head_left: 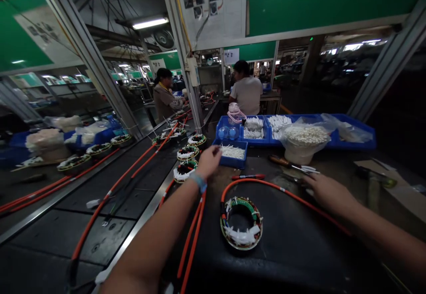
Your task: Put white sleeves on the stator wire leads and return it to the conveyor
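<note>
My left hand [209, 161] is at the near left edge of a small blue tray [238, 163] of thin white strips [232, 152]. Its fingers are curled together; whatever they hold is hidden. On the right, my right hand [324, 191] is closed beside a wooden-handled tool [282, 161] and some pale pieces [310, 168]; I cannot make out what is in its fingers. Between my arms a ring-shaped motor stator [242, 237], with white and green parts, lies on the dark bench. An orange cable [256, 180] curves from it past my right hand. Behind it lies a red marker [248, 176].
Blue bins [359, 129] of white parts line the back, with a bagged tub [299, 145] before them. A hammer [374, 187] lies at right. More stators [188, 152] and orange cables stand left, along a conveyor [116, 196]. Two people [248, 92] work beyond the posts.
</note>
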{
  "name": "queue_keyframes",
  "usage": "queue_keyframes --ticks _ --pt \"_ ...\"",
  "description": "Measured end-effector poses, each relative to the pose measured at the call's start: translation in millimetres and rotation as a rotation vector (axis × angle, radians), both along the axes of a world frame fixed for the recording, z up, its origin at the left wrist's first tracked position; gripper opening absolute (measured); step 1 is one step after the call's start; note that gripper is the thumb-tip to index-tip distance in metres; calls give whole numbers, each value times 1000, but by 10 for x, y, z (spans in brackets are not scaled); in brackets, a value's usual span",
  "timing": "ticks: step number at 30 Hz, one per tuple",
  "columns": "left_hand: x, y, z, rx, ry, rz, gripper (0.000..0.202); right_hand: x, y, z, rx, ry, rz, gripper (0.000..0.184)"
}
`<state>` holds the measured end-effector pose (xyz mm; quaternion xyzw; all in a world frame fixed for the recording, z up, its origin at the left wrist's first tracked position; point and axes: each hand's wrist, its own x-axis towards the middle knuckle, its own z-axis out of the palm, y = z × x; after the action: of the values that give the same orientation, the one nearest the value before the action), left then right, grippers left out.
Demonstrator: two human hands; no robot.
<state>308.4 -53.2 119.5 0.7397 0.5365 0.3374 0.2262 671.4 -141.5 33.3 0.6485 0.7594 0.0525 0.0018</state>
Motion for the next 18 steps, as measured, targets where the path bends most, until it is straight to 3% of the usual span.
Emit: queue_keyframes --ticks 2,4,5,6,7,11,13,16,18 --pt "12 -487 -181 -34 65 -172 29 -92 -95 -73 -43 37 58 26" --pt "31 -997 -422 -63 151 -341 21 -185 -167 -164 -95 60 54 23" --pt "47 -1215 -548 -14 254 -447 30 -225 -187 -207 -113 59 27 22" --pt "67 -1390 -667 46 350 -491 55 -258 -198 -243 -126 53 -3 20" --pt "91 -1517 -777 88 387 -447 63 -280 -203 -269 -130 49 -26 19" --pt "194 -1621 -1088 219 246 -299 27 -214 -243 -263 -81 93 -114 22" --pt "218 -1558 -1175 346 170 -274 23 -68 -310 -200 -27 200 -246 25" --pt "180 -1467 -1203 494 102 -318 26 191 -458 -36 118 606 -366 26" --pt "125 -1432 -1132 482 90 -416 30 247 -575 129 245 894 -285 26"
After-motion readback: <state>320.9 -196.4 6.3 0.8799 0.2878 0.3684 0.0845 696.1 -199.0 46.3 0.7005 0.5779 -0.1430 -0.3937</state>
